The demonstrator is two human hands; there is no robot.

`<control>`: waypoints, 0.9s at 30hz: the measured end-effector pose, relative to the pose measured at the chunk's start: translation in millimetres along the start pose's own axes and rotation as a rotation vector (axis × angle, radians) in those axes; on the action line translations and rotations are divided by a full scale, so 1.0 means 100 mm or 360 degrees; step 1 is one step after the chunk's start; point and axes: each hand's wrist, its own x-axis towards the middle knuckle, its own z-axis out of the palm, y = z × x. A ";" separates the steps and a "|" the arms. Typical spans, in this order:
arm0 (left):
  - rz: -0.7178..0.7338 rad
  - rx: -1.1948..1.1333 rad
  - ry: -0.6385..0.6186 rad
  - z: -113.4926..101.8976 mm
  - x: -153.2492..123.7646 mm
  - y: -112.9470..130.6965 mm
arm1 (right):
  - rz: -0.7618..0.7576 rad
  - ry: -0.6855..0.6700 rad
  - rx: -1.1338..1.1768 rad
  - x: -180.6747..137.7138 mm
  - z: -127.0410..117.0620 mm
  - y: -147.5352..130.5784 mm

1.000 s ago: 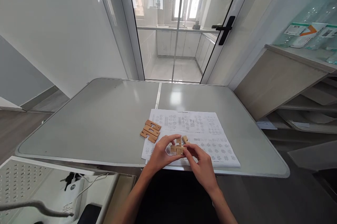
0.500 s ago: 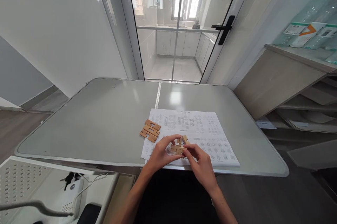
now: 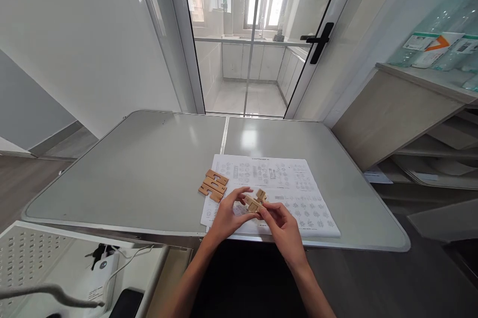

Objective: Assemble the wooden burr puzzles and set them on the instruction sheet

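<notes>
Between my hands, above the printed instruction sheet [image 3: 295, 196], is a light wooden interlocking puzzle [image 3: 254, 204] made of several notched pieces. My left hand [image 3: 228, 216] curves around its left side, thumb along the underside and fingertips at the upper left edge. My right hand [image 3: 283, 226] pinches its right end between thumb and fingers. The puzzle sits tilted, with one part jutting up at the back. Left of my hands, several darker flat wooden pieces [image 3: 213, 186] with cut-out notches lie side by side, partly over the sheet's left edge.
The grey table [image 3: 149, 168] has a seam across its middle. Below its left front edge are a white power bank [image 3: 102, 278] with cable, keys [image 3: 99, 254] and a black phone [image 3: 127, 304]. Plastic bottles [image 3: 436, 44] stand on a shelf at right, and a glass door is ahead.
The wooden puzzle has been turned and tilted in my hands, its front now slanting down to the right. My left fingertips have risen slightly. The flat pieces and sheet stay put.
</notes>
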 end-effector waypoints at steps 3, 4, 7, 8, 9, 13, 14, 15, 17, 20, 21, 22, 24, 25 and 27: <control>-0.0124 -0.0097 -0.0027 0.00 0.01 -0.03 | -0.0003 0.0074 0.0105 -0.01 0.09 0.01; -0.0159 -0.0151 -0.0053 -0.01 0.01 -0.04 | 0.0007 0.0092 0.0129 -0.01 0.12 0.01; -0.0243 -0.0305 -0.0070 -0.04 0.01 -0.04 | 0.0057 0.0118 0.0184 -0.03 0.20 0.02; -0.0265 -0.0339 -0.0065 -0.05 0.01 -0.04 | 0.0062 0.0113 0.0197 -0.03 0.22 0.03; -0.0281 -0.0363 -0.0060 -0.06 0.01 -0.04 | 0.0054 0.0105 0.0201 -0.03 0.24 0.05; -0.0309 -0.0411 -0.0029 -0.07 0.02 -0.07 | -0.0060 0.0037 0.0033 -0.02 0.26 0.09; -0.0312 -0.0420 -0.0018 -0.07 0.02 -0.08 | -0.0103 0.0035 -0.0071 -0.02 0.25 0.09; -0.0315 -0.0434 -0.0005 -0.06 0.02 -0.08 | -0.0155 0.0052 -0.0195 -0.02 0.22 0.09; -0.0328 -0.0490 0.0027 -0.05 0.02 -0.08 | -0.0285 0.0129 -0.0463 -0.01 0.16 0.08; -0.0361 -0.0594 0.0072 -0.03 0.03 -0.08 | -0.0482 0.0239 -0.0781 0.02 0.06 0.08; -0.0368 -0.0612 0.0078 -0.03 0.03 -0.08 | -0.0526 0.0255 -0.0859 0.04 0.03 0.09; -0.0372 -0.0621 0.0081 -0.03 0.03 -0.08 | -0.0551 0.0261 -0.0928 0.05 0.00 0.11; -0.0374 -0.0606 0.0090 -0.03 0.03 -0.08 | -0.0549 0.0251 -0.1049 0.08 -0.04 0.15; -0.0373 -0.0587 0.0099 -0.03 0.03 -0.08 | -0.0527 0.0240 -0.1098 0.09 -0.05 0.17; -0.0373 -0.0550 0.0113 -0.03 0.03 -0.07 | -0.0462 0.0220 -0.1167 0.10 -0.06 0.21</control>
